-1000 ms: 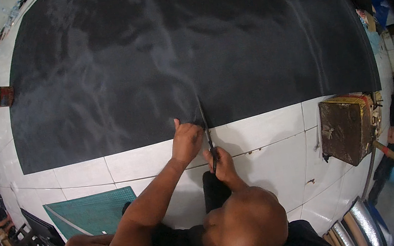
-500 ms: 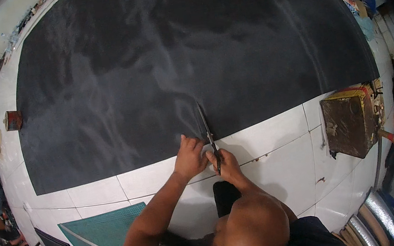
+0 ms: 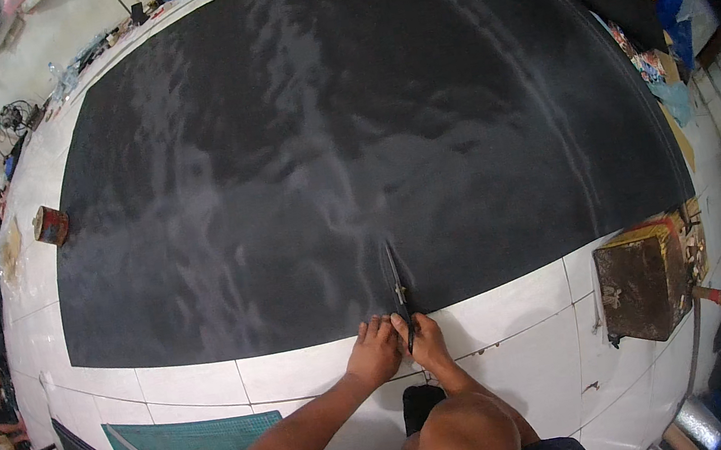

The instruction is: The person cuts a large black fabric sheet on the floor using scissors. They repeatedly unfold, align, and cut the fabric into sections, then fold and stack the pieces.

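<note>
A large black sheet of fabric-like material (image 3: 283, 190) is spread over the white tiled floor, slightly rippled. My right hand (image 3: 426, 340) is closed around the black handles of a pair of long scissors (image 3: 400, 292). The scissors point away from me, with their blades lying over the sheet near its front edge. Whether the lower blade is under the sheet cannot be made out. Just left of the scissors, my left hand (image 3: 375, 355) has its fingertips closed on the sheet's near edge, close to my right hand.
A worn box-like block (image 3: 643, 283) stands at the sheet's right front corner. A rusty can (image 3: 51, 226) sits at its left edge. Near my left knee lies a green cutting mat (image 3: 198, 442) with a strip across it. Clutter lines both sides.
The head view has tilted, so the sheet and hands appear lower and more of the far side shows. My left fingers have drawn together at the sheet's edge; the right still holds the scissors.
</note>
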A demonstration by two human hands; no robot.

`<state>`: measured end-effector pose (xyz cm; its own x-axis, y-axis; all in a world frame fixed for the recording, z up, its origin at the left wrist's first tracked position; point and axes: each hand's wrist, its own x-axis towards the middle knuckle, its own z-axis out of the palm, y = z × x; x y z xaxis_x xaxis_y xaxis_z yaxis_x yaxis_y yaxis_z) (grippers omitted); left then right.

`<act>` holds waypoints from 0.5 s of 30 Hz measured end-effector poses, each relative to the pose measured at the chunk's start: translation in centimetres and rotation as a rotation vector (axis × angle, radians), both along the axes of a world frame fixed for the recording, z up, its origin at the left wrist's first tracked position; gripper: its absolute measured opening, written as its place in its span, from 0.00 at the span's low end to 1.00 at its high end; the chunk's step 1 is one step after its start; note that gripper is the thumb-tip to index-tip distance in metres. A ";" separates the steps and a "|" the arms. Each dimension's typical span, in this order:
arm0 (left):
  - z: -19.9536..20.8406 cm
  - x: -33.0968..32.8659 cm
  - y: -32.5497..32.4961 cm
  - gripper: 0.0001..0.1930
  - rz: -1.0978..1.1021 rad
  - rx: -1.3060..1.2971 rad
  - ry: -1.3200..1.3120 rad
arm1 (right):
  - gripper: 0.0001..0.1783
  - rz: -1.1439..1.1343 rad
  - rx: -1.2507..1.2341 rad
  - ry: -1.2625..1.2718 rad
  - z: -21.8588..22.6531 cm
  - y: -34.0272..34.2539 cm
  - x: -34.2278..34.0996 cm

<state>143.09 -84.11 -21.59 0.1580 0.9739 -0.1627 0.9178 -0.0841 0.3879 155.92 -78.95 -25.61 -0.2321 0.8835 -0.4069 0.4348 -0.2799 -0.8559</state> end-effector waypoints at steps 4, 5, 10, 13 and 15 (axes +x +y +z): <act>-0.7 0.2 -0.1 0.25 0.011 -0.005 -0.023 | 0.25 -0.026 0.017 0.028 -1.8 -0.2 0.2; -0.6 0.1 -0.4 0.25 0.011 0.029 -0.053 | 0.24 -0.027 -0.033 0.052 -1.3 0.0 0.0; -0.4 0.0 -0.5 0.29 -0.007 -0.068 0.012 | 0.24 -0.029 -0.125 0.089 -0.2 3.9 -2.5; 0.0 0.2 -0.1 0.30 -0.018 -0.061 0.029 | 0.26 -0.044 -0.163 0.090 0.5 6.1 -3.2; -0.1 0.4 -0.1 0.31 -0.034 -0.047 0.046 | 0.28 -0.040 -0.169 0.058 0.3 6.4 -3.2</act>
